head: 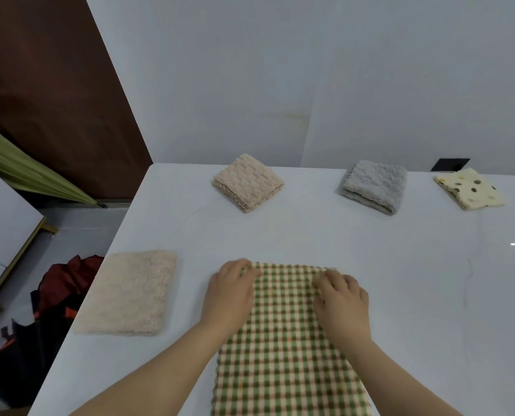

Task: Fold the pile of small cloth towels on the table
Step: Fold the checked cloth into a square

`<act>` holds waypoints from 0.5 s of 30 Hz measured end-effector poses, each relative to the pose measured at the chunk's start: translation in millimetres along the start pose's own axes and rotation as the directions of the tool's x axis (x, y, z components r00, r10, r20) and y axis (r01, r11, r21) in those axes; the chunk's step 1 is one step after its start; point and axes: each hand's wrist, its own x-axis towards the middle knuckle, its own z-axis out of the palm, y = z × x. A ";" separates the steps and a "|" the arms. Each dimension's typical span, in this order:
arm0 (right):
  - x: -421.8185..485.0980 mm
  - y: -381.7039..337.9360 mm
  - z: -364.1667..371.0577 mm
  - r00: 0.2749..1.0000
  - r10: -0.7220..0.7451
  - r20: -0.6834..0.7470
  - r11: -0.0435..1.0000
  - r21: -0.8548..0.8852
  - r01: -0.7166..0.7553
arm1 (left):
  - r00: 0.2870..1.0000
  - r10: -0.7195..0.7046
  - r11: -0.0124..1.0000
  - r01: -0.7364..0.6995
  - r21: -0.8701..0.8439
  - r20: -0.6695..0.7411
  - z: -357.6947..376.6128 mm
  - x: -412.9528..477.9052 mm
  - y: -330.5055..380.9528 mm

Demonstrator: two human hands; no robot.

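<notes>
Head view: a green checked towel (286, 340) lies flat on the white table (415, 265), at the near edge and right in front of the person. It runs as a long strip from the bottom of the picture away to the hands. Both bare forearms reach forward from the bottom edge, one along each side of this strip, with the backs of the hands turned up.

The left hand (230, 288) sits on the far left corner of the towel. Its fingers (244, 267) are curled down over the corner and grip it. The right hand (341, 298) sits at the far right corner, knuckles raised. Its fingers (325, 280) are bent round the cloth edge and hold it, though that corner is a little blurred. The two hands are level with each other, with the width of the towel between them.

Just beside the left forearm, a fluffy cream towel (124, 292) lies folded near the table's left edge. Well apart, in a row along the far side by the wall, lie a folded beige towel (248, 183), a folded grey towel (373, 186) and a folded yellow spotted towel (470, 189). On the floor left of the table is a heap of dark red and black cloth (67, 283).
</notes>
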 end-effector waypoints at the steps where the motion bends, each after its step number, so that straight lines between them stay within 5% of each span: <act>1: -2.2 -0.9 -0.7 0.999 -0.020 0.033 1.000 -0.015 0.020 | 0.996 0.034 0.999 -0.036 0.019 0.084 4.5 -5.9 3.3; 6: -6.3 8.6 -1.4 0.971 0.140 0.193 0.989 -0.067 -0.129 | 0.954 -0.015 0.978 -0.048 0.203 0.299 11.0 -18.6 0.4; 10: -28.6 8.4 -8.9 0.988 0.106 0.116 0.994 -0.021 -0.104 | 0.980 0.006 0.978 -0.048 0.204 0.201 -0.7 -25.1 -1.4; 15: -71.4 12.1 -7.3 0.996 -0.075 0.045 0.988 0.142 0.068 | 0.979 0.174 0.984 -0.169 -0.061 0.101 -2.3 -68.3 3.8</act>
